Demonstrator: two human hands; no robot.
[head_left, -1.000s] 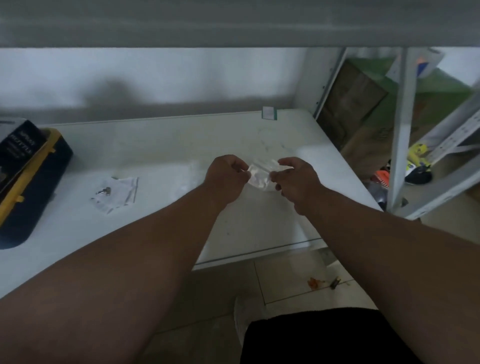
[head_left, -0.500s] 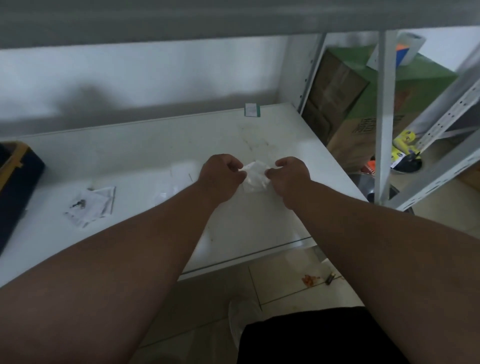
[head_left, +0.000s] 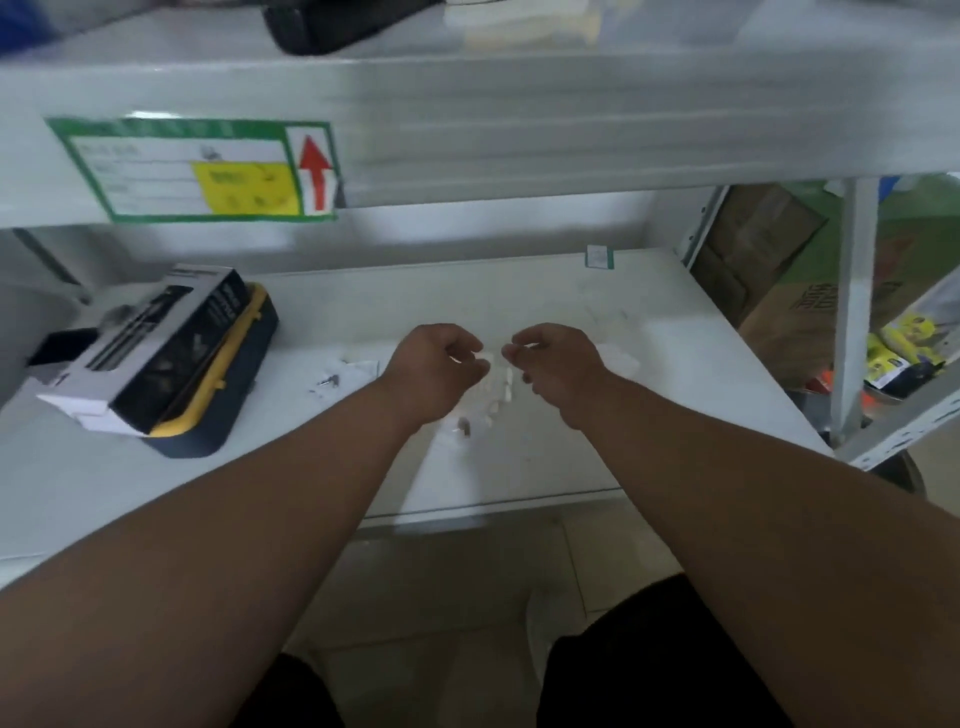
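Observation:
Both my hands hover over the white shelf board (head_left: 675, 374), a small gap between them. My left hand (head_left: 436, 371) has its fingers curled and pinches a white scrap of a small clear plastic bag (head_left: 485, 358). My right hand (head_left: 558, 369) pinches the other edge of the bag, and more clear plastic shows behind it. Several small white pieces (head_left: 503, 387) hang blurred in the air under the gap. One small piece (head_left: 464, 427) lies on the board below them.
A black and yellow case (head_left: 228, 384) with a grey and black box (head_left: 156, 353) on top lies at the left. A small bag of screws (head_left: 337, 376) lies left of my hands. An upper shelf beam (head_left: 571, 130) runs overhead. Cardboard boxes (head_left: 769, 312) and an upright post (head_left: 852, 312) stand at the right.
My hands have pulled a little apart and the bag between them has come open, with white pieces dropping out. The view has swung up and left, showing the upper shelf and the case.

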